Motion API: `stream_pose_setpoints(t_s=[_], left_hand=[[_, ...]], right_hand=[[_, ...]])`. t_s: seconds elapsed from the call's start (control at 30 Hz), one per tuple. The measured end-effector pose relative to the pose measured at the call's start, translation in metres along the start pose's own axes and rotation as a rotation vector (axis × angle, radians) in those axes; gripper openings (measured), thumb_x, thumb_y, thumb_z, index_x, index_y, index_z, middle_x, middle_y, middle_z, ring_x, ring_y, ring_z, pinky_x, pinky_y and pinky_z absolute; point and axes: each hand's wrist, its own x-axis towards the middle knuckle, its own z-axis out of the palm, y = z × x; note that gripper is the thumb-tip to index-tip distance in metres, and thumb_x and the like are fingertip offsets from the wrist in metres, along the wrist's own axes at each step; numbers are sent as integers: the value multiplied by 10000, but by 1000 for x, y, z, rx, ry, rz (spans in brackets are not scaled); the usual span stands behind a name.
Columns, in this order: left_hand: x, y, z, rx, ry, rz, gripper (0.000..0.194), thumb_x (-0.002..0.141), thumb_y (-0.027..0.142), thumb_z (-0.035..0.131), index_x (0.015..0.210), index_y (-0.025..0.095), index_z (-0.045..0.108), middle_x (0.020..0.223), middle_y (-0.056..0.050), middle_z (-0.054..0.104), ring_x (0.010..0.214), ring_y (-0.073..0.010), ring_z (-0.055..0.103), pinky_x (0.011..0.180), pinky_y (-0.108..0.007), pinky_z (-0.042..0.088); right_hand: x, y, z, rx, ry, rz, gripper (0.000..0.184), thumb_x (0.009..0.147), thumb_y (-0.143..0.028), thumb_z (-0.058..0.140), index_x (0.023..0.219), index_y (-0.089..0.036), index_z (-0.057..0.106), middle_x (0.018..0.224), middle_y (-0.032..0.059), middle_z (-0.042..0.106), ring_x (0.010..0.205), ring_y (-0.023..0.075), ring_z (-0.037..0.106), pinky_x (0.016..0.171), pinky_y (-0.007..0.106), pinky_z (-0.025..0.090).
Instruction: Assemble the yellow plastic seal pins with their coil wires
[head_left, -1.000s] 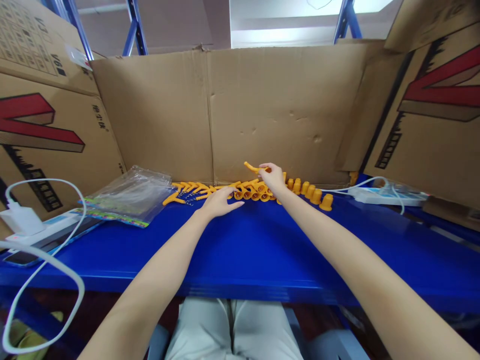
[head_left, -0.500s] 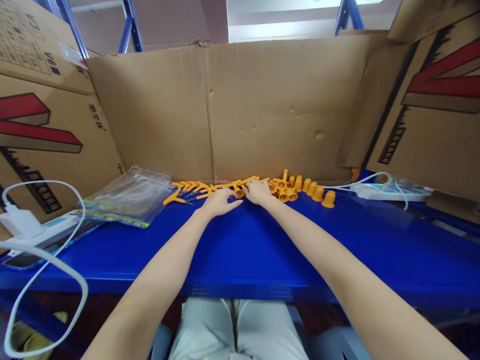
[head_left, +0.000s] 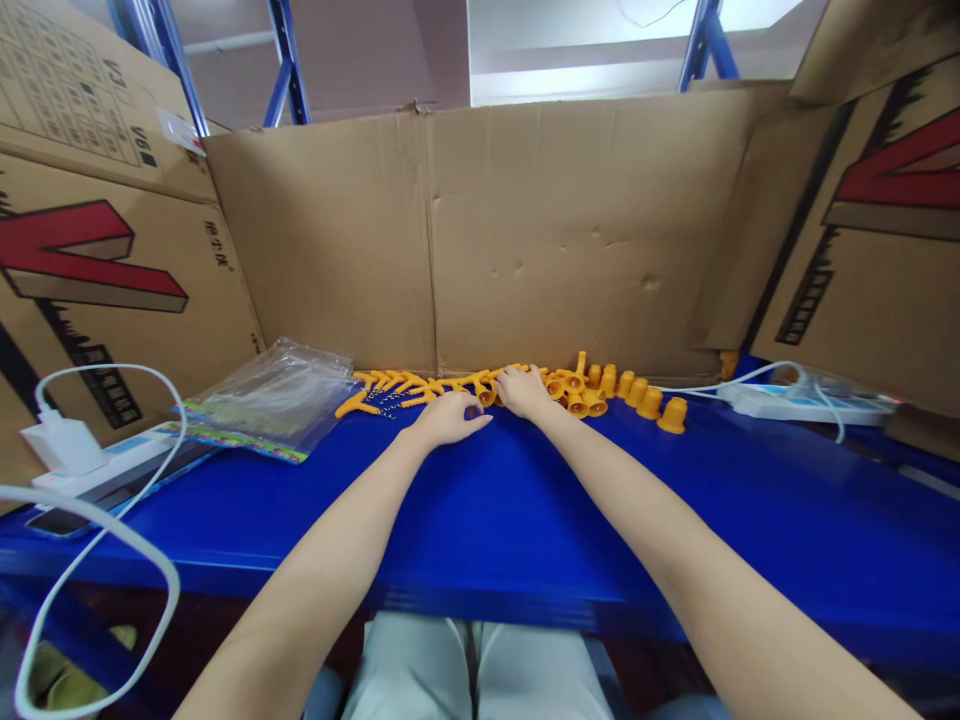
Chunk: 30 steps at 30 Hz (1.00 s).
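Note:
A row of orange plastic parts lies along the back of the blue table point(head_left: 525, 520): long Y-shaped pieces point(head_left: 394, 388) with small chains on the left, short cup-shaped caps point(head_left: 637, 397) on the right. My left hand point(head_left: 450, 418) rests flat by the Y-shaped pieces, fingers stretched toward the row. My right hand point(head_left: 521, 390) lies just beside it with its fingers curled onto the orange pieces in the middle of the row; what the fingers hold is hidden.
Clear plastic bags point(head_left: 270, 400) lie at the left. A white charger point(head_left: 64, 445) with a looping cable sits on a power strip at the far left. Another power strip point(head_left: 810, 405) lies at the right. Cardboard walls point(head_left: 570, 230) enclose the table on three sides.
My right hand, which held an orange piece raised above the row, came down and left to the row beside my left hand. The left hand barely moved.

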Motion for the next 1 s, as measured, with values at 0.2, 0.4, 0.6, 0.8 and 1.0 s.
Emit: stream_pose_setpoints(t_s=[0.2, 0.4, 0.6, 0.8, 1.0], left_hand=[[-1, 3, -1, -1, -24, -15, 290, 843, 408, 540, 877, 176, 712, 900, -58, 739, 814, -194, 656, 744, -299, 486], [-2, 8, -5, 1, -54, -41, 257, 838, 375, 545, 868, 177, 707, 883, -52, 734, 795, -188, 657, 730, -293, 494], [-1, 10, -3, 37, 3, -96, 272, 838, 344, 538, 989, 170, 682, 1045, -99, 700, 946, -235, 648, 851, -347, 501], [1, 9, 4, 119, 33, -332, 506, 861, 305, 484, 1337, 136, 455, 1355, -186, 541, 1268, -324, 481, 1045, -499, 369], [2, 9, 15, 78, -174, -388, 549, 892, 364, 412, 1409, 184, 372, 1500, -175, 391, 1421, -325, 285, 1116, -632, 150]], right_hand=[[15, 4, -13, 100, -135, 41, 473, 997, -397, 261, 1173, -179, 642, 1299, 151, 586, 1193, 296, 536, 1006, 501, 313], [31, 62, -39, 196, -10, 274, 412, 967, -359, 327, 1125, -187, 665, 1240, 128, 637, 1155, 284, 567, 968, 466, 389], [7, 147, -18, 168, -25, 615, 432, 820, -180, 511, 1239, -191, 612, 1289, 146, 597, 1138, 288, 580, 902, 434, 445], [-19, 177, 15, 93, -81, 615, 415, 770, -167, 543, 1168, -220, 650, 1195, 142, 650, 1102, 301, 588, 863, 453, 441], [-27, 167, 15, -78, -89, 513, 334, 851, -195, 469, 1145, -146, 619, 1187, 149, 647, 1158, 282, 521, 960, 497, 331]])
